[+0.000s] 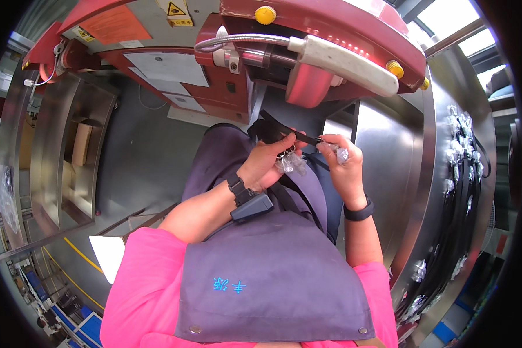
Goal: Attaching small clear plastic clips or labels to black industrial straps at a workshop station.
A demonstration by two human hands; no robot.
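Above my lap, my left hand (268, 161) is closed around several folded black straps (267, 132). Crumpled clear plastic (292, 162) wraps bulge out under its fingers, with shiny metal rings partly visible among them. One black strap (298, 134) stretches across from the left hand to my right hand (345, 159). The right fingers pinch its end, where another clear plastic wrap (341, 155) shows. What the wraps cover is too small to make out. Both hands are held below the red machine's wheel (307, 87), apart from it.
The red machine (330, 26) spans the far side, with a pale guard arm (348, 65) and yellow knobs. On the right, a metal bench (383, 151) borders a trough where many black straps (464, 191) with plastic-wrapped ends lie. Metal shelving (55, 156) stands at left.
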